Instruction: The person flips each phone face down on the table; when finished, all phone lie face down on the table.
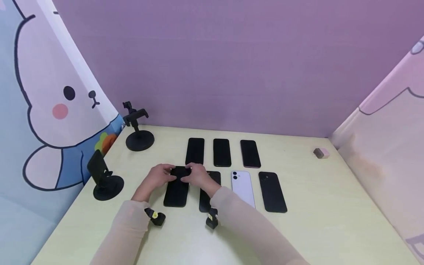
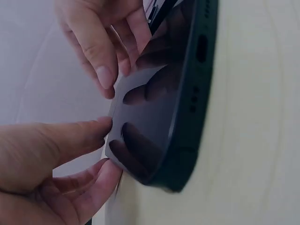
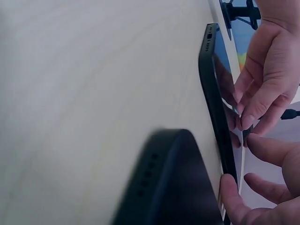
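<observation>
A black smartphone (image 1: 176, 193) lies screen up on the table, nearest the left of the front row. My left hand (image 1: 158, 176) is at its far left corner, the thumb (image 2: 89, 133) over the top and a finger (image 2: 108, 176) at the side edge. At the far right corner, my right hand (image 1: 198, 176) grips with the thumb above the screen and a fingertip (image 3: 228, 182) along the edge. Both hands are reflected in the glossy screen. My right wrist crosses over a second dark phone (image 1: 204, 200), hiding part of it.
To the right lie a white phone (image 1: 243, 187), partly behind my right sleeve, and a dark phone (image 1: 272, 193). Behind are several black phones (image 1: 222, 152) in a row. Two black stands (image 1: 140, 140) are at left. A small block (image 1: 321, 153) sits far right.
</observation>
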The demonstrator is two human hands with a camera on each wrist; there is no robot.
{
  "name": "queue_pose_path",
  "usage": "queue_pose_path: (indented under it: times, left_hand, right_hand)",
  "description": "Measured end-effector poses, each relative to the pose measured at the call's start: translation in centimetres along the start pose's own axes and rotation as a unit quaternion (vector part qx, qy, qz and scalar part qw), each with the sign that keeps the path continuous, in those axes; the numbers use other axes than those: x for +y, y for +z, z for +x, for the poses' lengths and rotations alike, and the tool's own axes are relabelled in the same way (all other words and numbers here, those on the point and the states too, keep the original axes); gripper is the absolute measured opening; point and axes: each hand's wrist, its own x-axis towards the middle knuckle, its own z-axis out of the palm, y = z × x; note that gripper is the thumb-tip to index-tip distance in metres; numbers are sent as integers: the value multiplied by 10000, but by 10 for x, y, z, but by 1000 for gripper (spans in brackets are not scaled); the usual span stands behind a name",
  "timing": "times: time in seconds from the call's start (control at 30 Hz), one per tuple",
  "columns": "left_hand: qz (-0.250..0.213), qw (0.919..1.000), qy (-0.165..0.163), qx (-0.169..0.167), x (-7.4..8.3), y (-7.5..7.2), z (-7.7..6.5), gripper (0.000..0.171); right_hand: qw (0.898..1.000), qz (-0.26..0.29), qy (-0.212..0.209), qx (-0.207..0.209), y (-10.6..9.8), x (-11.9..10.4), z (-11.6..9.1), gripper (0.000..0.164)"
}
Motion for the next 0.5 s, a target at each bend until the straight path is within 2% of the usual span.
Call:
queue_pose_path:
  times: [0.27,0.5]
  left_hand:
    - [-47,10000,-10,36,0,5,-1,43]
    - [130,9999,-40,24,0,4,-4,43]
  right_hand:
    - [9998,52,60,194,5,2,1,43]
    - [9998,-33,11,218,9,0,-1,42]
